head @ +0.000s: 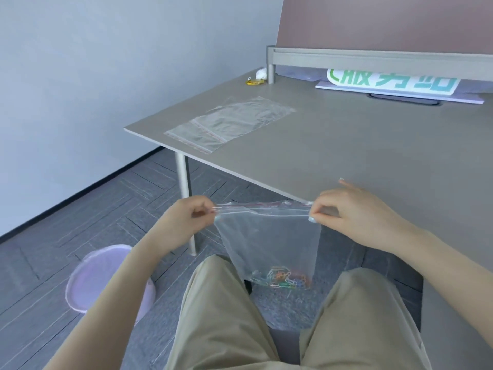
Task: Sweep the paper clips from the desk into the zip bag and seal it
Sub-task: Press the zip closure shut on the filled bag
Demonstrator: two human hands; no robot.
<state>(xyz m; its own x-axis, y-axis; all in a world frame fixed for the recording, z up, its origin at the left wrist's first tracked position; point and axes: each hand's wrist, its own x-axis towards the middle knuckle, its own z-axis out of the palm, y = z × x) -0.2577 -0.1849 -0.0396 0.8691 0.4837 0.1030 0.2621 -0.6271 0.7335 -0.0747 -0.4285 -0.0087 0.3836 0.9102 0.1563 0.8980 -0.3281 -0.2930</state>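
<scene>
A clear zip bag (269,241) hangs in front of the desk's near edge, above my knees. Coloured paper clips (282,280) lie bunched at its bottom. My left hand (184,222) pinches the bag's top left corner. My right hand (354,212) pinches the top right corner, with the index finger raised. The zip strip is stretched taut between both hands. I cannot tell whether the strip is pressed closed.
The grey desk (346,145) carries spare clear zip bags (229,121) at its left end, a white sign with green letters (394,84) at the back, and small yellow and white items (257,78) by a post. A lilac bin (106,276) stands on the floor at left.
</scene>
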